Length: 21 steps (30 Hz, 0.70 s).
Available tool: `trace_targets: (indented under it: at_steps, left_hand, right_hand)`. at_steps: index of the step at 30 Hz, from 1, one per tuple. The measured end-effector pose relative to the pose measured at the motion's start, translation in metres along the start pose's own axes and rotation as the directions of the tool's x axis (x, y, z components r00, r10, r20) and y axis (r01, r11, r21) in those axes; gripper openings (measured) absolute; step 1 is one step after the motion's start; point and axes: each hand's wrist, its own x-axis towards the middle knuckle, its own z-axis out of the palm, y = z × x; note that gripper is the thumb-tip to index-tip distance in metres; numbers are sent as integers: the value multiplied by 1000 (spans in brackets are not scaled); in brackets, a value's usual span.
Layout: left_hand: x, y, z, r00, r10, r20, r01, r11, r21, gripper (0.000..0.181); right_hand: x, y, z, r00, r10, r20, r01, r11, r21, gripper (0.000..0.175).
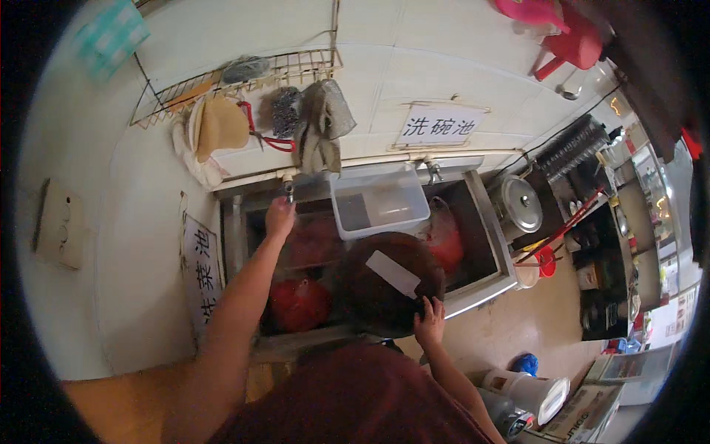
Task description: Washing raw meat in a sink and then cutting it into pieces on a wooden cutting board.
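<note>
My left hand (280, 218) is on the water tap (288, 188) at the back of the left sink basin, its fingers around the handle area. My right hand (430, 322) touches the near right rim of a round, dark wooden chopping block (360, 283), thumb and fingers at the edge. A cleaver with a broad pale blade (392, 273) lies flat on the block. A clear plastic tub (383, 213) rests behind the block, across the sink divider. Red items, possibly colanders or bags, show in the left basin (299, 305) and the right basin (446, 241).
A second tap (434, 172) stands behind the right basin. Scissors (272, 141), gloves and a steel scourer (285, 111) hang from a wire rack (299, 60). To the right are a lidded steel pot (518, 203), a red bucket (547, 262) and shelves (646, 222).
</note>
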Motion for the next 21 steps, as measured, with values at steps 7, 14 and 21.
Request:
trace_targets:
  at_steps: [7,14,21]
  left_hand:
    - [38,89,-28,984,47,170,-129,850,511,48]
    - [50,90,-32,935,257,244,-354,725,591,45]
    - [69,78,-30,754,335,565,-657,399,640,25]
  right_hand:
    - [0,-1,-7,998,65,11,-65,998,-23,61]
    - [2,0,-6,999,32,23,-31,999,-36,62]
    - [4,-13,-8,999,45,2,-45,999,-22,63]
